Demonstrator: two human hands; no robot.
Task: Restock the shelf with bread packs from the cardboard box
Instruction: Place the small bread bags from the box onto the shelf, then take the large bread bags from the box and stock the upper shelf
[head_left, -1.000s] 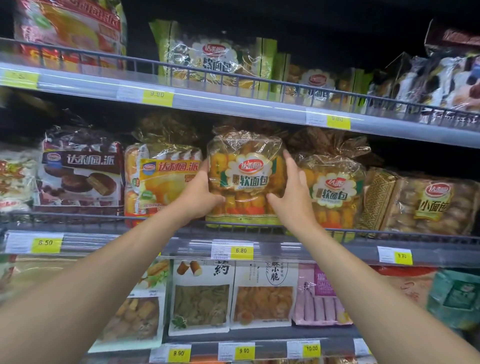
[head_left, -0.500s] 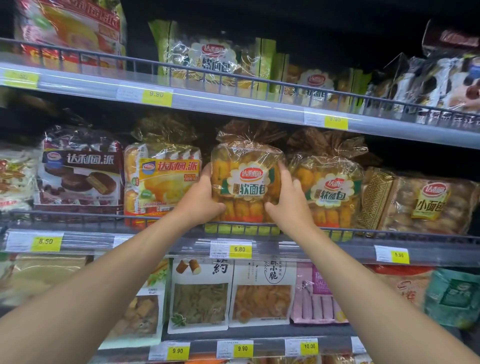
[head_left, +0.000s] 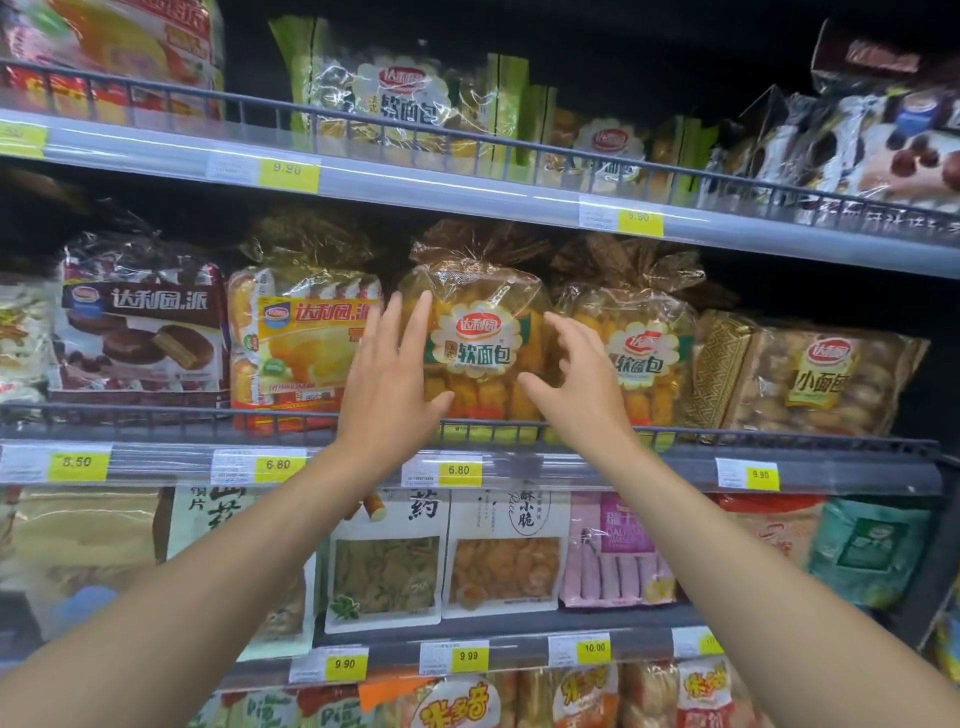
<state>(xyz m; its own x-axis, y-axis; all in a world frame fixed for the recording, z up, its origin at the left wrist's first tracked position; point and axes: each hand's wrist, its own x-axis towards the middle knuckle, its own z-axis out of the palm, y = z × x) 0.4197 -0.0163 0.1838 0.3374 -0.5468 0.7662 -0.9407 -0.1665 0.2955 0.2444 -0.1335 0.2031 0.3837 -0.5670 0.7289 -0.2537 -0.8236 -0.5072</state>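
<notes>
A clear bread pack (head_left: 480, 338) with yellow rolls and a red logo stands upright on the middle shelf (head_left: 571, 470), behind its wire rail. My left hand (head_left: 392, 374) hovers at the pack's left side with fingers spread, and my right hand (head_left: 576, 379) is at its right side with fingers curled apart. Neither hand grips the pack. A second pack of the same bread (head_left: 636, 348) stands just to its right. The cardboard box is out of view.
An orange cake pack (head_left: 306, 348) and a chocolate pie pack (head_left: 140, 332) stand to the left, a small-bread bag (head_left: 810, 379) to the right. The upper shelf (head_left: 415, 182) overhangs close above. Lower shelves hold snack bags, with yellow price tags along every edge.
Both hands held the bread pack by its sides and set it down behind the rail. Now they have let go and drawn slightly back with fingers apart.
</notes>
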